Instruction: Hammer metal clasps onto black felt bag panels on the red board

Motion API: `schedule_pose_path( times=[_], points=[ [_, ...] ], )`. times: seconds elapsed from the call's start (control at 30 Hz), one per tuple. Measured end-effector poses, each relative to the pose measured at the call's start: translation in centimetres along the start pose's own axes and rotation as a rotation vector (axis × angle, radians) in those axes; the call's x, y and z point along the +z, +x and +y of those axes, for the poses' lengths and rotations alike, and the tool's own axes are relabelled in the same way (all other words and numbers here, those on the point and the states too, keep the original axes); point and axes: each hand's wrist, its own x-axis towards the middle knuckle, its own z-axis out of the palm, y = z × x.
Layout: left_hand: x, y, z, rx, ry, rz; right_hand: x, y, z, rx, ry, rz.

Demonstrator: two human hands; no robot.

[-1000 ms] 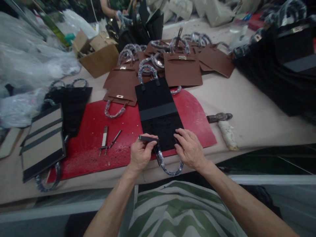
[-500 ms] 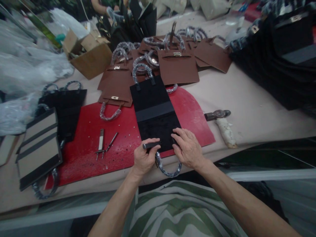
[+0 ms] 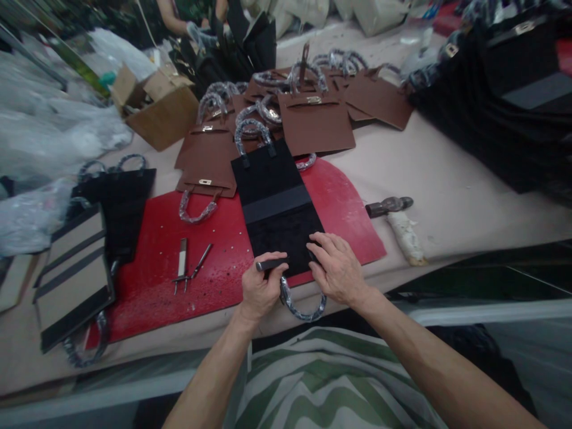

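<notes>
Fingers of my left hand [image 3: 260, 286] pinch a dark strip [image 3: 270, 263] at seven o'clock on the black bag panel [image 3: 281, 231], laid at my twelve over the red board [image 3: 154, 280]; my right hand [image 3: 336, 268], loosely spread at five, should steady it flat.

1 open cardboard box [image 3: 166, 121] between clear plastic [image 3: 49, 119], heaped left, and brown bags [image 3: 318, 130].
</notes>
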Motion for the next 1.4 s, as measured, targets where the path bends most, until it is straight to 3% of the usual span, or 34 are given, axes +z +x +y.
schedule_pose_path(
  times=[0.43, 0.57, 0.73, 0.9, 1.0, 1.07, 1.13, 1.23, 1.3, 1.4],
  points=[
    [0.6, 0.2, 0.2, 0.033, 0.099, -0.055, -0.2, 0.0, -0.1, 0.012, 0.024, -0.011],
    [0.6, 0.8, 0.6, -0.012, 0.058, -0.098, -0.2, 0.1, -0.2, 0.017, 0.06, 0.002],
    [0.6, 1.3, 0.9, -0.063, 0.046, -0.144, -2.3, 0.5, 0.7, 0.045, 0.216, 0.115],
    [0.9, 1.0, 0.8, -0.038, 0.061, -0.153, -6.4, -0.8, 5.5, 0.289, -0.043, 0.299],
    [1.0, 0.9, 0.6, -0.064, 0.044, -0.16, -8.3, -2.3, 8.8, 0.559, -0.324, 0.127],
    [0.9, 1.0, 0.6, -0.077, 0.033, -0.176, -8.9, -2.8, 10.2, 0.715, -0.354, -0.021],
    [0.9, 1.1, 0.6, -0.084, 0.028, -0.193, -9.2, -2.7, 10.8, 0.891, -0.121, -0.037],
    [0.9, 1.1, 0.6, -0.084, 0.038, -0.195, -9.2, -1.6, 10.8, 1.147, 0.62, 0.041],
    [1.0, 1.1, 0.7, -0.075, 0.047, -0.183, -9.4, -0.7, 10.0, 1.185, 0.959, 0.038],
    [1.1, 1.0, 0.8, -0.06, 0.038, -0.169, -10.6, 0.5, 7.7, 1.128, 1.084, 0.055]
  ],
)
